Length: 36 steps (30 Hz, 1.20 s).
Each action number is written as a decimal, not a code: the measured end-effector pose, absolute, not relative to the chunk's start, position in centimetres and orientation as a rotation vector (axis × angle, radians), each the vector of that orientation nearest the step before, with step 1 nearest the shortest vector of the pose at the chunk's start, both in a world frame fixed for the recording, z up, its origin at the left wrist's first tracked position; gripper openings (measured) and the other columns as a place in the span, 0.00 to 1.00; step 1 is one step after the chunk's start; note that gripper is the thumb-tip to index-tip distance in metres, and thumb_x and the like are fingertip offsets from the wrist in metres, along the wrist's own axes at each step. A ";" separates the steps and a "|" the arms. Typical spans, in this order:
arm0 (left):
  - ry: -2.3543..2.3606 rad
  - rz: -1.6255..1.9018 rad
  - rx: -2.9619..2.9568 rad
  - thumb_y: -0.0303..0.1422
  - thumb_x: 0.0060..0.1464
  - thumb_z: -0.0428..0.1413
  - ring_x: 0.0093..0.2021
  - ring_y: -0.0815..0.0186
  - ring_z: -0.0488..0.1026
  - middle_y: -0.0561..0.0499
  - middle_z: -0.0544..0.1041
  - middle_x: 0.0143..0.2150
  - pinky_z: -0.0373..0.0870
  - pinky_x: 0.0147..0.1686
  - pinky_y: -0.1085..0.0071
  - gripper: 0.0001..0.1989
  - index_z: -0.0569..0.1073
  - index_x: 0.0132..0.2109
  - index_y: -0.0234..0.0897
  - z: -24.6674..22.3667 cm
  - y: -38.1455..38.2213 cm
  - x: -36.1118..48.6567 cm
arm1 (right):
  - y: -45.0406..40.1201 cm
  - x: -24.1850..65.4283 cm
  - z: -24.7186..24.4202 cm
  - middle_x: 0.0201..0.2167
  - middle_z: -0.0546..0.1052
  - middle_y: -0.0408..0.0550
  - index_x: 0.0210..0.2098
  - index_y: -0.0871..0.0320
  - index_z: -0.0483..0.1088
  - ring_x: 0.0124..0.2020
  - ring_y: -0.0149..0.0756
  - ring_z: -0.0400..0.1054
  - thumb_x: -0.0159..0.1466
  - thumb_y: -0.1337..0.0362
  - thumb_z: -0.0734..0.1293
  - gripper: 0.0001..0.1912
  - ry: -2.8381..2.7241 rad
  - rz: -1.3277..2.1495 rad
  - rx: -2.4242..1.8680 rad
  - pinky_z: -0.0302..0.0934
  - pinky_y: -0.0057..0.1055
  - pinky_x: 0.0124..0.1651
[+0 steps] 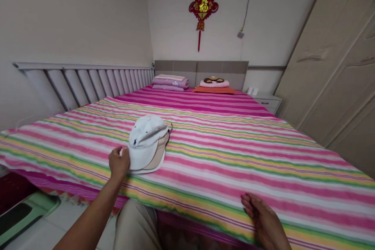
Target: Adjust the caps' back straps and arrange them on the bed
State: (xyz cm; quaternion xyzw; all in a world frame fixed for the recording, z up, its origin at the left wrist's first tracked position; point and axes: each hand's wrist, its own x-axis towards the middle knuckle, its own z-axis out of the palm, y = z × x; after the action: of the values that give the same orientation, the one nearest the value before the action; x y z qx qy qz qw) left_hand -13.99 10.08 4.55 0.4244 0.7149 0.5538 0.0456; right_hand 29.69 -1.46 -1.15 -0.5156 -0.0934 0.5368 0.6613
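A white cap lies on top of a beige cap and another white brim, stacked on the striped bedsheet. My left hand rests at the left edge of the white cap's brim, fingers curled against it. My right hand lies flat on the sheet near the bed's front edge, fingers loosely apart, holding nothing.
Folded purple bedding and a pink pillow with a brown toy sit by the headboard. A white nightstand stands at the back right, a wardrobe along the right. A green stool is on the floor left.
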 end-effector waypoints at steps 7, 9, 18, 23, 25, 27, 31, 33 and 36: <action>2.130 1.031 2.788 0.36 0.54 0.47 0.41 0.58 0.68 0.43 0.74 0.41 0.61 0.40 0.64 0.13 0.72 0.39 0.35 5.3 9.8 -10.0 | -1.3 29.6 -1.7 0.22 0.79 0.45 0.25 0.61 0.71 0.25 0.31 0.72 0.30 0.64 0.76 0.21 -0.235 1.192 -1.159 0.66 0.19 0.25; 2.226 0.885 2.858 0.36 0.54 0.46 0.44 0.55 0.66 0.40 0.71 0.46 0.60 0.39 0.62 0.16 0.69 0.46 0.33 5.8 10.4 -9.1 | -1.3 29.6 -1.6 0.22 0.79 0.45 0.25 0.61 0.71 0.24 0.31 0.72 0.30 0.64 0.76 0.21 -0.235 1.192 -1.154 0.66 0.19 0.24; 2.402 0.636 2.819 0.37 0.53 0.45 0.38 0.53 0.66 0.43 0.71 0.32 0.56 0.36 0.59 0.14 0.72 0.32 0.34 8.5 13.6 -7.8 | -1.3 29.5 -1.8 0.21 0.78 0.45 0.26 0.61 0.71 0.23 0.30 0.71 0.31 0.65 0.76 0.21 -0.227 1.179 -1.144 0.65 0.20 0.24; 2.322 0.655 2.818 0.35 0.54 0.43 0.36 0.56 0.67 0.44 0.73 0.30 0.55 0.36 0.61 0.15 0.72 0.29 0.34 8.8 14.6 -8.0 | -1.3 29.6 -1.9 0.23 0.79 0.46 0.26 0.61 0.71 0.24 0.31 0.72 0.34 0.64 0.75 0.20 -0.251 1.178 -1.140 0.65 0.22 0.25; 2.362 0.707 2.769 0.35 0.55 0.42 0.35 0.57 0.68 0.44 0.73 0.30 0.56 0.35 0.62 0.16 0.72 0.30 0.34 9.1 14.8 -8.2 | -1.3 29.7 -1.9 0.23 0.79 0.46 0.26 0.61 0.71 0.24 0.31 0.71 0.34 0.63 0.75 0.19 -0.265 1.182 -1.132 0.65 0.22 0.26; 2.388 0.797 2.693 0.36 0.56 0.41 0.34 0.58 0.68 0.44 0.74 0.30 0.57 0.34 0.64 0.17 0.71 0.31 0.34 9.4 14.9 -8.4 | -1.3 29.7 -2.0 0.23 0.79 0.46 0.26 0.61 0.71 0.24 0.31 0.71 0.35 0.63 0.75 0.19 -0.272 1.181 -1.129 0.65 0.22 0.26; 2.383 1.056 2.654 0.35 0.56 0.42 0.45 0.57 0.66 0.44 0.73 0.42 0.55 0.45 0.60 0.14 0.71 0.36 0.35 9.9 14.9 -8.6 | -1.3 29.8 -2.1 0.23 0.79 0.46 0.26 0.61 0.71 0.25 0.32 0.72 0.35 0.62 0.75 0.19 -0.273 1.179 -1.131 0.65 0.23 0.26; 2.441 1.067 2.676 0.34 0.55 0.43 0.55 0.53 0.58 0.42 0.68 0.51 0.47 0.52 0.52 0.14 0.70 0.43 0.35 9.9 15.1 -8.6 | -1.3 29.7 -2.1 0.23 0.78 0.46 0.26 0.61 0.71 0.25 0.32 0.72 0.35 0.62 0.75 0.19 -0.271 1.179 -1.131 0.65 0.23 0.26; 2.547 0.887 2.568 0.37 0.54 0.45 0.59 0.47 0.50 0.39 0.61 0.58 0.40 0.51 0.42 0.20 0.63 0.52 0.33 9.8 15.7 -8.7 | -1.3 29.7 -2.1 0.23 0.78 0.46 0.27 0.61 0.71 0.25 0.32 0.71 0.35 0.62 0.75 0.19 -0.270 1.173 -1.137 0.65 0.23 0.26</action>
State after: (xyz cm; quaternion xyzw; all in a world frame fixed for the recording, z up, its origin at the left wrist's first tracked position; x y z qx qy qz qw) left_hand -8.70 15.72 9.81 0.6606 0.6551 0.2282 -0.2870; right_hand 29.66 -1.31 -2.12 -0.5058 -0.1200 0.5218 0.6764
